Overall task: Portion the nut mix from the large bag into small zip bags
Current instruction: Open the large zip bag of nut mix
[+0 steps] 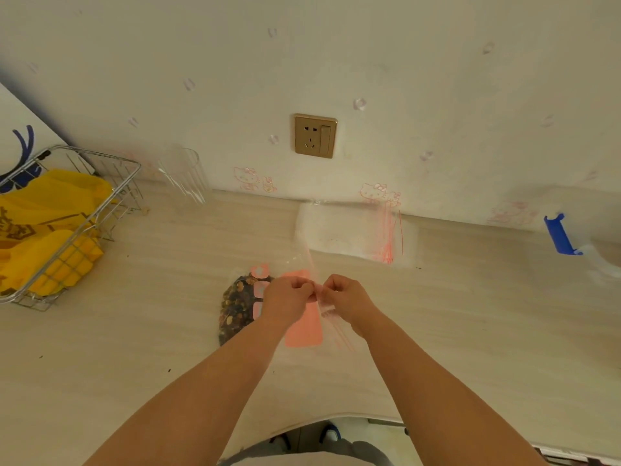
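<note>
Now both hands meet over the table [134,348]: left hand [287,295] and right hand [346,297] have their fingers pinched on the top edge of a small zip bag [332,317], held between them. Nut bag [237,306] lies on the table just beside the left wrist.

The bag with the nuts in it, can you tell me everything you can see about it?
The large clear plastic bag of nut mix lies flat on the pale wood-grain table, just in front of the person. Brown and golden nuts show through it, heaped at its left side. Pink label patches mark its front. The left hand covers its right part; whether they touch is unclear. Its opening is not visible.
</note>
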